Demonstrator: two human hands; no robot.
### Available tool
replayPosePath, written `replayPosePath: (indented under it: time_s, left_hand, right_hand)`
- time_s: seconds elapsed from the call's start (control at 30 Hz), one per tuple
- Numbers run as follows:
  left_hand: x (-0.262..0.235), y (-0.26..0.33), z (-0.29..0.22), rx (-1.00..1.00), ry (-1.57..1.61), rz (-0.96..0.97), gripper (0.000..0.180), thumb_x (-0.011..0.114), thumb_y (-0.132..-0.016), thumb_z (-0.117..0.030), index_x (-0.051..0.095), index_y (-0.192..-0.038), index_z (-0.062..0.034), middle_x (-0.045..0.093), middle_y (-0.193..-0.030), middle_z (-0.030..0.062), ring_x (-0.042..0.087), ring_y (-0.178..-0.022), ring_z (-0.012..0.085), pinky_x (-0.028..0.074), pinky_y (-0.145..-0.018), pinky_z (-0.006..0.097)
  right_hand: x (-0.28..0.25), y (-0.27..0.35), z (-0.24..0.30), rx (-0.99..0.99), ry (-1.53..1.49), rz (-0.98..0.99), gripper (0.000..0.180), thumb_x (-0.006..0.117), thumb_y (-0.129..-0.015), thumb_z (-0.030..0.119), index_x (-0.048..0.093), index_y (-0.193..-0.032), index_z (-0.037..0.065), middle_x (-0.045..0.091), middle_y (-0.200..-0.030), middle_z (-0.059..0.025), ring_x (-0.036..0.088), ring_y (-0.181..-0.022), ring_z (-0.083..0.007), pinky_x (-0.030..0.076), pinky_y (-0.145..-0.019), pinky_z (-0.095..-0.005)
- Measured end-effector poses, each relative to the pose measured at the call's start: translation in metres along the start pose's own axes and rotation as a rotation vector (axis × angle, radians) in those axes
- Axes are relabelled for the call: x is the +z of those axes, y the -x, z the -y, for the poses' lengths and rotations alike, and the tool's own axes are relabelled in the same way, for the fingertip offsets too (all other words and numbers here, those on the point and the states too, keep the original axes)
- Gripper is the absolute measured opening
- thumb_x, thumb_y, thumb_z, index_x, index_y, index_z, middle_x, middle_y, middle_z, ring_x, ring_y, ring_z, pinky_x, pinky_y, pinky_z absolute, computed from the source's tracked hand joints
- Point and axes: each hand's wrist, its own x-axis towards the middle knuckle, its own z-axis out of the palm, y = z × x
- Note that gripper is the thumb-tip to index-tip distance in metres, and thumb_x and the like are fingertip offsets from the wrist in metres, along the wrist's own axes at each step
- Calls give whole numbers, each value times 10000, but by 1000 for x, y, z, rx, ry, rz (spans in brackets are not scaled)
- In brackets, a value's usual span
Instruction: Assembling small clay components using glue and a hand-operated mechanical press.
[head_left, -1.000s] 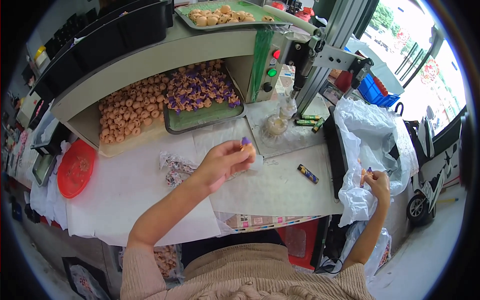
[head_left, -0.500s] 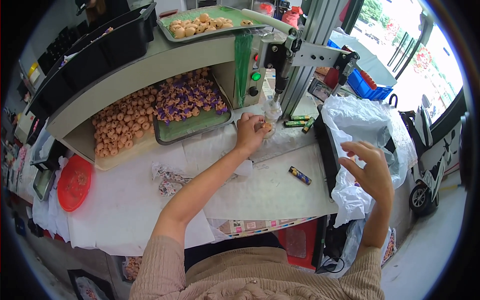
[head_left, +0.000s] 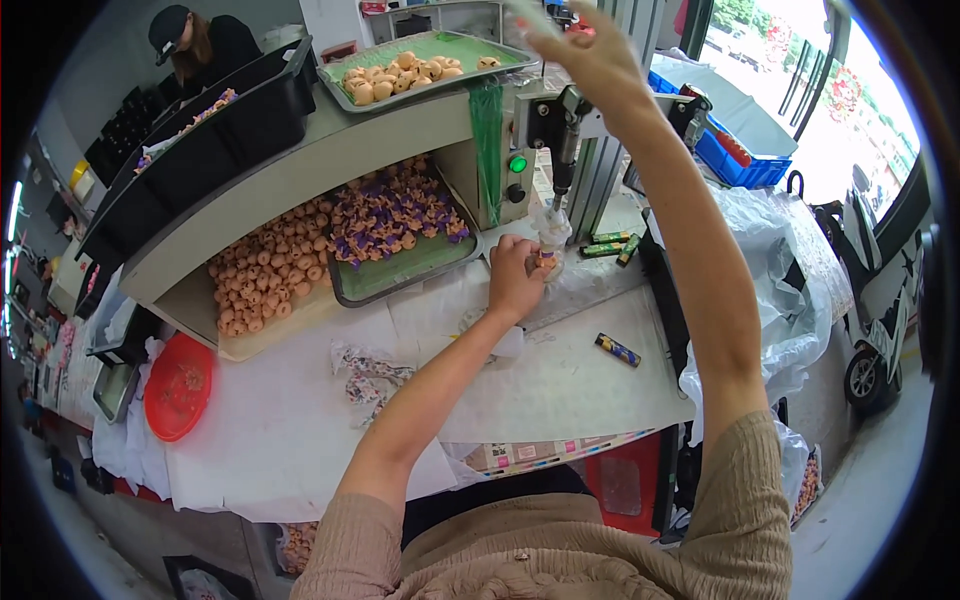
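My left hand (head_left: 515, 278) is closed on a small peach-and-purple doll piece (head_left: 547, 259), held against the clear-wrapped fixture (head_left: 552, 228) under the press rod (head_left: 564, 170). My right hand (head_left: 598, 65) is raised high, blurred, and wrapped over the pale lever handle (head_left: 536, 18) of the hand press. The handle's end sticks out beyond my fingers. Left of the press, a green-lined tray (head_left: 400, 277) holds many small peach-and-purple figure pieces (head_left: 395, 215). Beside that tray lies a heap of round peach doll heads (head_left: 265, 275).
Another tray (head_left: 500, 62) with round heads sits on the shelf beside a black bin (head_left: 215, 125). Several green batteries (head_left: 606, 245) and a dark blue one (head_left: 618, 350) lie on the table. Plastic sheeting (head_left: 770, 270) covers the right side. A red bowl (head_left: 180, 388) stands left. Someone works behind.
My right hand has swung up from above the plastic-lined box at the right to the press lever. My left hand stays at the fixture. The view has shifted a little, and a person now shows behind.
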Motion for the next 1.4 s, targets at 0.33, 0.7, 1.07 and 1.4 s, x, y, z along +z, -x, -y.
replayPosePath:
  time_s: [0.33,0.7,1.07,1.4]
  left_hand:
    - [-68,5,48,20,78,63,386,714,-693,-87,574,-1046,-18,513,-1043,112,518,-991,266,465,-813,357]
    - [-308,8,125,30,-632,-377,356,662,-704,-43,581,-1051,-33,525,-1099,164,473,-1084,350,403,-922,415]
    - [-430,-6,229,-425,-1217,-494,464,538,-871,-336,485,-1282,-129,409,-1287,207,427,-1144,430,406,-876,559]
    - [-455,-25,247,-129,-1218,-313,401,587,-803,-237,572,-1182,-108,438,-1255,213,425,-1162,419,484,-868,469]
  right_hand:
    - [33,122,-45,-865,-379,-343,399,368,-1008,294,591,-857,-1,574,-731,-105,544,-801,-265,396,-839,-426]
    - [93,224,-89,-284,4,-316,355,520,-918,214,581,-1135,-60,610,-1138,-192,567,-1067,-267,422,-923,-350]
    - [146,255,-103,-110,-227,113,236,595,-877,89,615,-1067,-49,668,-848,-126,629,-742,-170,498,-686,-278]
    - [158,252,-92,-98,-172,191,197,632,-826,9,651,-1020,-20,700,-813,-100,606,-649,-157,484,-626,-266]
